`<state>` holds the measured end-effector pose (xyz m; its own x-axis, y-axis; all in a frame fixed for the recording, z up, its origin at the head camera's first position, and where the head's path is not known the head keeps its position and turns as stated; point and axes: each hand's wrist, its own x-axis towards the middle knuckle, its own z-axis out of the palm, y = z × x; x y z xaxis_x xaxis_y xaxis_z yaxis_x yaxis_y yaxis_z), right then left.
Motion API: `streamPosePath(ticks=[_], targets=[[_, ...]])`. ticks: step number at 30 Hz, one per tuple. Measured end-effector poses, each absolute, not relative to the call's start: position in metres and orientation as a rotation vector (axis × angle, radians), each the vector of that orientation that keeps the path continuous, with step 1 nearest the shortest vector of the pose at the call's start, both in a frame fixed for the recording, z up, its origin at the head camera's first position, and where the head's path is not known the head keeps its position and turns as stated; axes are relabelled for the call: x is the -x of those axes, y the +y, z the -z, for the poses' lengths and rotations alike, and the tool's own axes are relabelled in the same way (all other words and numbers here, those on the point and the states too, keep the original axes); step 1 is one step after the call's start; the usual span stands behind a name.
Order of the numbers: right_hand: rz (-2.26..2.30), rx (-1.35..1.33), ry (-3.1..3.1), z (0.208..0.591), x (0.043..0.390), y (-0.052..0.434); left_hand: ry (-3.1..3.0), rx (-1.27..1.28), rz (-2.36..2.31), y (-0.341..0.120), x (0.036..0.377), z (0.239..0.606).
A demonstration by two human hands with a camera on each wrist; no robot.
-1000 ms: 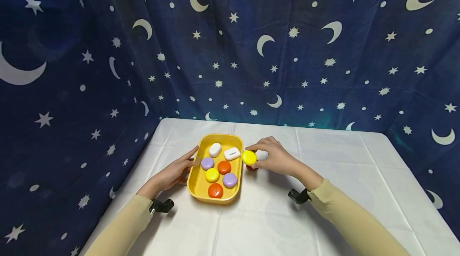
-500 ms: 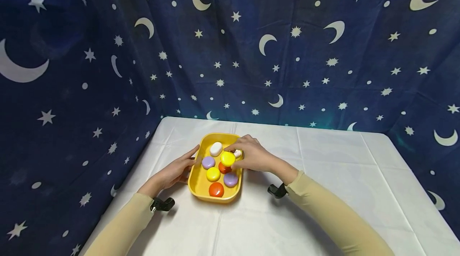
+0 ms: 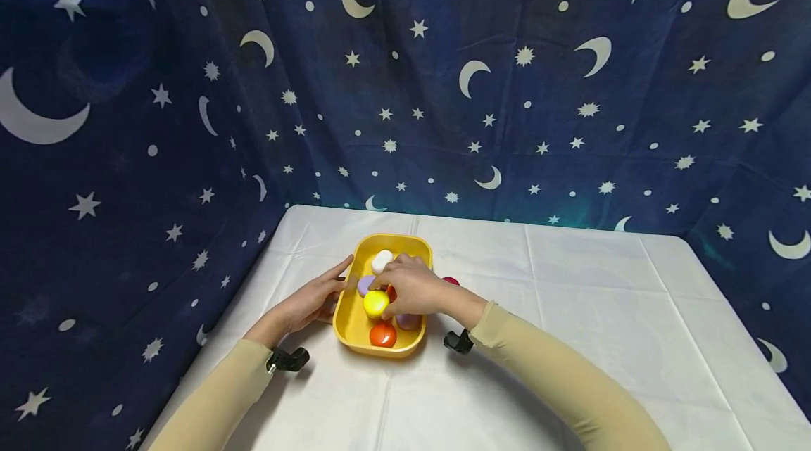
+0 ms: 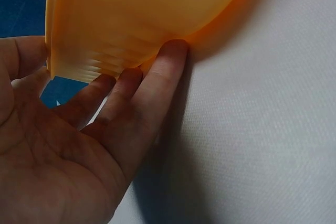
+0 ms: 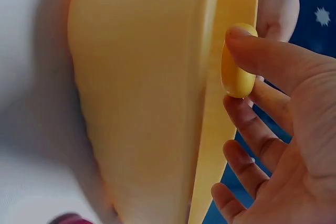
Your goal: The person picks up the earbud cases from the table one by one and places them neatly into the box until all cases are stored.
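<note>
Placement | my right hand (image 3: 415,289) pinches yellow disc (image 3: 376,303) over tray (image 3: 355,335) | left hand (image 3: 310,303) flat-fingered against tray wall | I lower gently, avoiding red disc (image 3: 383,334)

Backdrop: dark blue curtain (image 3: 443,85) printed with white moons and stars, hung far, left and right. Table: white cloth (image 3: 570,310), creased.

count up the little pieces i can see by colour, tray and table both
white piece: 1
purple pieces: 2
yellow piece: 1, pinched by the right hand
orange-red pieces: 2 in the yellow tray, one only a sliver by the fingers
red piece: 1, on the table beside the tray
total: 7 in view; the hand may hide more
</note>
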<state>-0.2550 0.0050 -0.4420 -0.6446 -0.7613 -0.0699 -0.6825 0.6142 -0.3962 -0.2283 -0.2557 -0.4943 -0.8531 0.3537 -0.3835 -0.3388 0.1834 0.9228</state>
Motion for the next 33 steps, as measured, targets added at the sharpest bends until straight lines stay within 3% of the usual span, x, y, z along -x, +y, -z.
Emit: streamPosePath(ticks=[8, 33], targets=[[0.482, 1.242, 2.595, 0.442, 0.251, -0.002, 1.937, -0.030, -1.719, -0.254, 0.229, 0.494], [0.742, 1.135, 2.663, 0.427, 0.260, 0.042, 1.980, 0.002, -1.699, -0.255, 0.229, 0.496]])
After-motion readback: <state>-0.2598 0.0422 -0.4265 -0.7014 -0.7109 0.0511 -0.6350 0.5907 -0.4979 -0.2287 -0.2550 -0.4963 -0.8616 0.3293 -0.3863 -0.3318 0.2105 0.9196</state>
